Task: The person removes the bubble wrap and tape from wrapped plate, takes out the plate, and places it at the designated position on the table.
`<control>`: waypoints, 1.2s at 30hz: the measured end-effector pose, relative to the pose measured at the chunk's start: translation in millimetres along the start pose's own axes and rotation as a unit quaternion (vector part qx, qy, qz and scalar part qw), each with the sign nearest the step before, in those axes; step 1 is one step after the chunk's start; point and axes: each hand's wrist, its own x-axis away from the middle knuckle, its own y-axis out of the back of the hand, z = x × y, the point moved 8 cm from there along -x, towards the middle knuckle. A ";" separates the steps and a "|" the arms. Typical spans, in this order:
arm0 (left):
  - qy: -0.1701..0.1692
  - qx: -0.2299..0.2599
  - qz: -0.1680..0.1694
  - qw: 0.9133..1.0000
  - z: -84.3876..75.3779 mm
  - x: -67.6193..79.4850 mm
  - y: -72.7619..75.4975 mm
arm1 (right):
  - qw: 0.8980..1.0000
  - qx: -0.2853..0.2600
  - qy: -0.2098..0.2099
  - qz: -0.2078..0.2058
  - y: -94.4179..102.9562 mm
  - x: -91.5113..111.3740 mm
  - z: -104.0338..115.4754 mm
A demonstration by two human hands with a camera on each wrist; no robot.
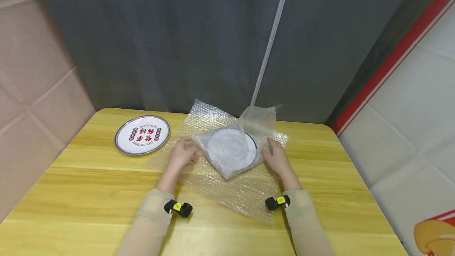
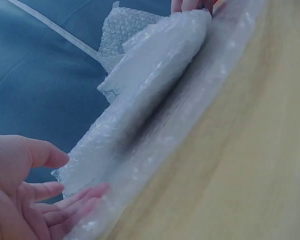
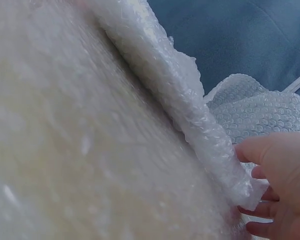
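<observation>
a plate [image 1: 227,149] lies under folded bubble wrap [image 1: 245,198], with more wrap spread beneath it on the wooden surface [image 1: 99,208]. the left hand [image 1: 183,155] is relaxed at the bundle's left edge, thumb and fingers apart. the right hand [image 1: 278,161], fingers loose, touches its right edge. a printed plate [image 1: 142,135] sits off to the left.

Reaching forward with left arm [image 1: 147,220] and right arm [image 1: 305,216], forearms slanted inward, wrists well apart. Holding left grip [image 1: 182,154] palm inward, fingers loosely extended, thumb parted; right grip [image 1: 276,156] with fingers slightly bent, spaced.
</observation>
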 end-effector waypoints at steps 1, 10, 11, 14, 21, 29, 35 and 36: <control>-0.011 -0.012 -0.009 1.000 -1.7 -0.5 1.8 | 1.000 0.000 0.000 0.001 0.1 -0.2 -0.5; -0.094 -0.123 -0.046 0.987 -13.0 -0.3 8.5 | 1.000 -0.007 -0.002 0.014 -0.5 -1.6 -5.3; -0.099 -0.130 -0.044 0.986 -13.2 -0.4 8.3 | 1.000 -0.005 0.000 0.014 -0.6 -2.0 -5.7; -0.113 -0.148 -0.035 0.982 -13.2 -1.0 7.2 | 1.000 -0.003 0.005 0.013 -0.7 -3.6 -7.1; -0.126 -0.170 -0.022 0.977 -12.6 -2.2 5.7 | 1.000 -0.006 0.007 0.020 -1.5 -6.8 -10.6; -0.130 -0.186 -0.022 0.974 -15.0 -1.1 6.2 | 1.000 -0.007 0.009 0.025 1.2 -5.0 -7.7; -0.130 -0.191 -0.022 0.973 -14.9 -1.0 7.5 | 1.000 -0.017 0.012 0.023 2.1 -4.8 -7.7; -0.131 -0.191 -0.022 0.973 -14.9 -1.1 7.8 | 1.000 -0.016 0.012 0.023 2.4 -4.5 -7.5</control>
